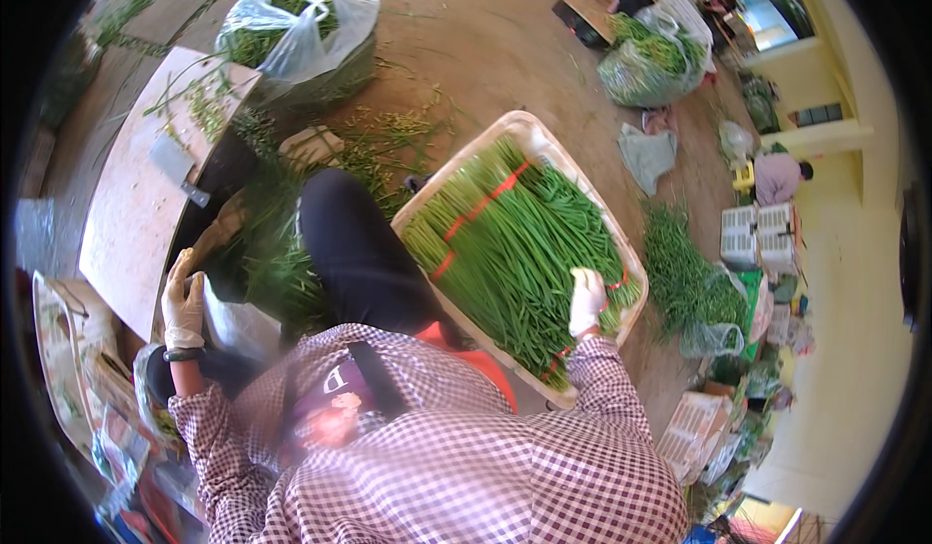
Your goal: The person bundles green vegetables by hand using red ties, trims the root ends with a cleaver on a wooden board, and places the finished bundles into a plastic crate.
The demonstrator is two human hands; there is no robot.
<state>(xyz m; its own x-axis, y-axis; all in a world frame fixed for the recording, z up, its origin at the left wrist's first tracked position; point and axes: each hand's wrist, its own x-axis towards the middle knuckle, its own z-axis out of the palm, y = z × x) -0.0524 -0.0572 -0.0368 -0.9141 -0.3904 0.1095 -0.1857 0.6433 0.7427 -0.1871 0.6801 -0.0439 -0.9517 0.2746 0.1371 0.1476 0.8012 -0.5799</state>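
Note:
My left hand (182,307), in a whitish glove, is raised beside the front edge of the pale work table (124,231). Its thumb stands apart from the fingers, and nothing is in it. My right hand (587,301), also gloved, has curled fingers at the right side of a pale crate (628,249). It rests against bundles of long green leafy stalks (502,253); whether it grips any is hidden. Red ties (477,211) cross the bundles. The crate sits at a slant beside my bent knee (338,231). A cleaver (172,160) lies on the table, its handle over the edge.
A clear plastic bag of greens (309,34) stands beyond the table. Cut trimmings (393,133) litter the floor. Loose greens (677,267) lie right of the crate, near a grey cloth (648,158). White crates (757,234) and another person (779,178) are by the wall.

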